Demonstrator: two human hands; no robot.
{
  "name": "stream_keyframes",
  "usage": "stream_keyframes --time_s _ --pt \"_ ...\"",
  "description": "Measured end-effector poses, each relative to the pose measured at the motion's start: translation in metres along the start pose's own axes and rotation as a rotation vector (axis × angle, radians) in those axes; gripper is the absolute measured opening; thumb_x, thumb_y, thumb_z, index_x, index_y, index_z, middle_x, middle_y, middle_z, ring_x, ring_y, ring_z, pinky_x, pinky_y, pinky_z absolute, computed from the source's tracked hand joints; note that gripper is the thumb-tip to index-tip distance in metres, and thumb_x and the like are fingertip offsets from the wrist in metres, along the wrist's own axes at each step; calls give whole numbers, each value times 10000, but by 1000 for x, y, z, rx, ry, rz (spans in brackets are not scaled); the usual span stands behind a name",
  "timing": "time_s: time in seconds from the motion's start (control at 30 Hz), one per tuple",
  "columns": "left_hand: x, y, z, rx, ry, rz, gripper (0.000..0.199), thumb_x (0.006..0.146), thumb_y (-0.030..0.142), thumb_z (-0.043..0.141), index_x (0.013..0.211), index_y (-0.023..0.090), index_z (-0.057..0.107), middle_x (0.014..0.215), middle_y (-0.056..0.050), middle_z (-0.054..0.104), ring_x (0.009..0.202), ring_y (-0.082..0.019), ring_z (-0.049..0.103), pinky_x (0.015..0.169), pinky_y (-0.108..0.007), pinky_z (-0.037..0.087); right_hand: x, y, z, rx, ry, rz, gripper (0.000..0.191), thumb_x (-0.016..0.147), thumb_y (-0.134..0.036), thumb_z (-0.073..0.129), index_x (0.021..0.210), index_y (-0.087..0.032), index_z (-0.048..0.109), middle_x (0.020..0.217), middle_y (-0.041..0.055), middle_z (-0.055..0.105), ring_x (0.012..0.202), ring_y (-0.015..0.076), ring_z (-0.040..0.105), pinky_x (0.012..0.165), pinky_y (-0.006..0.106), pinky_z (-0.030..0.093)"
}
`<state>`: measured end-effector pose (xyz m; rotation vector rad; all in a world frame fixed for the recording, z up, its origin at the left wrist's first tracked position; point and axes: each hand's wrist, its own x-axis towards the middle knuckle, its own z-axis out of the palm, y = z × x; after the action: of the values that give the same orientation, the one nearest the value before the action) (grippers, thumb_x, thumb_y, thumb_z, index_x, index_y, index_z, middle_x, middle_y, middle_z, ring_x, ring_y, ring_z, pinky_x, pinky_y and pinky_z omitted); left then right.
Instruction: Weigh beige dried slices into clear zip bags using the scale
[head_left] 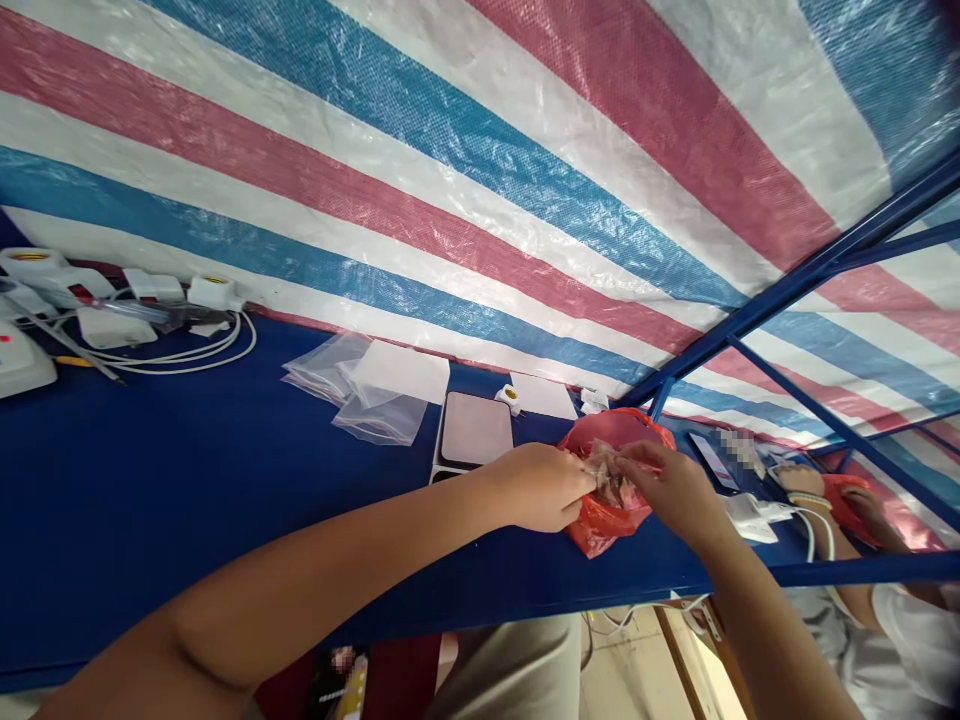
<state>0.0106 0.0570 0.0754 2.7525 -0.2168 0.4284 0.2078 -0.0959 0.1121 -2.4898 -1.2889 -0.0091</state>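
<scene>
- Left hand (546, 487): closed, fingers gripping crumpled clear plastic (602, 462).
- Right hand (676, 492): thumb and fingers pinching the same plastic.
- Plastic located at mouth of opened red bag (592, 540), which sits on blue table (150, 470).
- Box (477, 430) just beside left wrist; clear bags (382, 418) lie farther left.

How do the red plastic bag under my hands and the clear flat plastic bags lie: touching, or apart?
Apart. The head view shows blue tabletop and a pale rectangular box between the red plastic bag and the clear flat plastic bags.
</scene>
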Motion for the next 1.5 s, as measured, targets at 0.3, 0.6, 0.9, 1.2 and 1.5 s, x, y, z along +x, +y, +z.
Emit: stream_keyframes --time_s 0.3,0.6,0.9,1.2,1.5 --pt "0 1 -2 28 -17 11 254 945 230 493 1103 153 676 1076 -88 771 881 -230 735 603 -352 460 -2 -1 -2 -8 0 13 349 885 -562 603 962 -302 821 1010 36 827 923 311 773 822 418 551" --pt "0 -1 4 -4 45 2 252 935 233 533 1103 158 706 1040 -109 770 858 -238 734 654 -335 517 -5 -10 2 -35 36 -53 326 881 -546 588 925 -288 782 980 67 820 897 307 774 737 389 548" --pt "-1 -2 1 1 74 21 213 930 212 538 1026 161 722 1020 -98 767 890 -219 729 663 -312 518 -3 -10 -16 -66 112 -42 275 906 -480 531 899 -254 687 870 79 783 747 260 722 680 348 503" --pt "-1 -2 0 3 53 6 201 926 222 543 995 170 724 1012 -95 765 868 -214 725 668 -308 525 -10 -3 -4 -110 183 -120 234 919 -416 475 945 -264 651 936 93 782 836 290 746 710 364 508" --pt "-1 -2 0 19 26 -16 250 944 252 520 1056 164 726 1030 -103 771 854 -231 728 661 -327 518 -30 -11 -8 -119 -132 -278 225 882 -380 577 966 -263 750 1147 73 783 1055 285 739 918 392 554"
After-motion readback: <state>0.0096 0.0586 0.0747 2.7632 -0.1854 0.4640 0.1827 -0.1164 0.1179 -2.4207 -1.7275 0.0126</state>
